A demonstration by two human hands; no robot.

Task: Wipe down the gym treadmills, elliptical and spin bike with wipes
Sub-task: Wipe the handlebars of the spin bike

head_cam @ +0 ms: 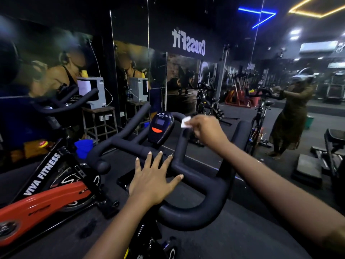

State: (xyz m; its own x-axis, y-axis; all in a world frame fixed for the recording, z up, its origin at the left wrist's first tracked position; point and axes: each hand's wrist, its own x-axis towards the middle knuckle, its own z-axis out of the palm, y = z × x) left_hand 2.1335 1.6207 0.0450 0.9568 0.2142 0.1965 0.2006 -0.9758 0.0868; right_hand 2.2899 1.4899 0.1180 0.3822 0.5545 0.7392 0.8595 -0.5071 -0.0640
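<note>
Dark gym, mirror (186,81) ahead. Left hand (153,180) flat on handlebar (196,212); right hand (205,129) pinches wipe (185,122) beside console (161,128). Red bike (46,193) left.

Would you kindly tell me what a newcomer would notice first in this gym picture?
Black handlebars fill the centre, with the left hand resting flat on them and the right hand pinching a white wipe at the far bar beside the console. To the left stands a red bike, and the mirror wall behind shows a reversed CrossFit sign.
</note>
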